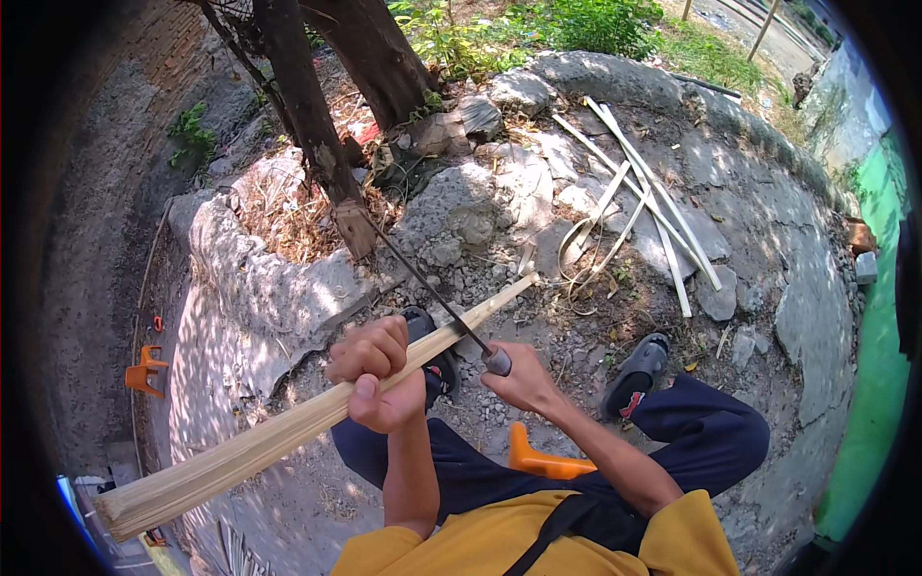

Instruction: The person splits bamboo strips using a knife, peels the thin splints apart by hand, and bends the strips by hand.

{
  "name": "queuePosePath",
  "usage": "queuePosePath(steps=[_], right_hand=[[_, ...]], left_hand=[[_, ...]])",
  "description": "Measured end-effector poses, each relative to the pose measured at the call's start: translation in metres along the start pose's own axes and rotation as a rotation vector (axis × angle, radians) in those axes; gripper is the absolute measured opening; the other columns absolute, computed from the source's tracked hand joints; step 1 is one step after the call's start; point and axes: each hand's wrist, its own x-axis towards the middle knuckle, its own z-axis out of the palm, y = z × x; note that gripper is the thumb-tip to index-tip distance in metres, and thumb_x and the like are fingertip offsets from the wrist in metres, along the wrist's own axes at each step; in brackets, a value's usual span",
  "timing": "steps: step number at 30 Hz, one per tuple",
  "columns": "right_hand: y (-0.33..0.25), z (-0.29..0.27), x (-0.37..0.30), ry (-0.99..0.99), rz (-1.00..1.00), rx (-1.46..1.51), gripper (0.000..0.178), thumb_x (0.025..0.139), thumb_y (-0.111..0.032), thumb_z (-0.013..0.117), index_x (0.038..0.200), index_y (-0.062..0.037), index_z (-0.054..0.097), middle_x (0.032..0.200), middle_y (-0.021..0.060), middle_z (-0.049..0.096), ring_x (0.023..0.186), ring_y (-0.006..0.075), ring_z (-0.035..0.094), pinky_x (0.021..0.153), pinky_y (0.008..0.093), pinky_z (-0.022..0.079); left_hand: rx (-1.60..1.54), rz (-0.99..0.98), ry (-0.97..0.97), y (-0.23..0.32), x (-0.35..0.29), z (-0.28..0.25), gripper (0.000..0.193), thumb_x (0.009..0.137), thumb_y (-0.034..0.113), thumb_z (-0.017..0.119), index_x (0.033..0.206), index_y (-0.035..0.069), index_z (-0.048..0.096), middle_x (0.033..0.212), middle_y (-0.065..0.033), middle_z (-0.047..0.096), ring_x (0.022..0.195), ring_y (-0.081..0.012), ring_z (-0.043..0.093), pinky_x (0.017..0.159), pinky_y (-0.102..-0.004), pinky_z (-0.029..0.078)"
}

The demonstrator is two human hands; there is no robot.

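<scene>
My left hand is closed around a long split length of pale bamboo, which slants from the lower left up to a tip near the rubble. My right hand grips the handle of a long dark blade; the blade lies across the bamboo's upper end and runs up toward the tree base. I sit on a low orange stool, knees apart, with dark sandals on my feet.
Several pale bamboo strips lie on broken concrete ahead. Two tree trunks rise from a raised rubble bed. A second orange stool stands at the left, a green wall at the right.
</scene>
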Motion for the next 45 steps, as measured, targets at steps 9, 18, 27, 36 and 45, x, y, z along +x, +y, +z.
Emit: queuePosePath(steps=[9,18,27,36,45], right_hand=[[0.029,0.005,0.03,0.001,0.191,-0.163,0.025,0.076,-0.019,0.071,0.082,0.0034,0.063,0.071,0.0217,0.063,0.066,0.0377,0.06,0.068,0.0468,0.05],[-0.007,0.015,0.011,-0.039,-0.135,0.052,0.026,0.077,-0.019,0.072,0.091,0.0021,0.065,0.076,0.0233,0.067,0.07,0.0407,0.064,0.07,0.0465,0.051],[0.034,-0.003,0.037,0.033,0.2,-0.065,0.027,0.077,-0.02,0.073,0.082,0.003,0.06,0.07,0.0155,0.061,0.065,0.0272,0.055,0.067,0.0434,0.048],[0.049,0.01,0.036,0.029,0.137,-0.029,0.027,0.077,-0.021,0.072,0.084,0.0039,0.064,0.07,0.0203,0.064,0.065,0.035,0.059,0.068,0.0461,0.05],[0.05,-0.011,0.032,-0.013,0.009,0.031,0.025,0.078,-0.02,0.072,0.079,0.0009,0.058,0.067,0.0103,0.058,0.064,0.0213,0.052,0.063,0.0402,0.045]], left_hand=[[0.043,-0.016,0.007,-0.001,0.004,-0.008,0.036,0.086,0.029,0.052,0.061,0.014,0.03,0.049,-0.0009,0.031,0.047,-0.0112,0.022,0.048,-0.0317,0.018],[-0.009,-0.022,0.08,-0.004,0.002,-0.012,0.037,0.084,0.027,0.053,0.06,0.011,0.03,0.05,-0.0012,0.031,0.047,-0.0114,0.022,0.048,-0.032,0.016],[-0.016,-0.011,0.096,-0.002,0.01,-0.015,0.037,0.088,0.029,0.051,0.062,0.014,0.03,0.05,-0.0011,0.032,0.047,-0.0113,0.022,0.048,-0.0319,0.019],[0.036,-0.034,0.08,-0.01,0.015,-0.02,0.037,0.089,0.031,0.051,0.062,0.014,0.03,0.051,-0.0007,0.031,0.047,-0.0113,0.023,0.048,-0.0321,0.018],[-0.006,-0.01,0.024,-0.011,0.015,0.003,0.039,0.083,0.027,0.055,0.057,0.011,0.029,0.047,-0.0007,0.029,0.043,-0.0108,0.02,0.045,-0.0313,0.015]])
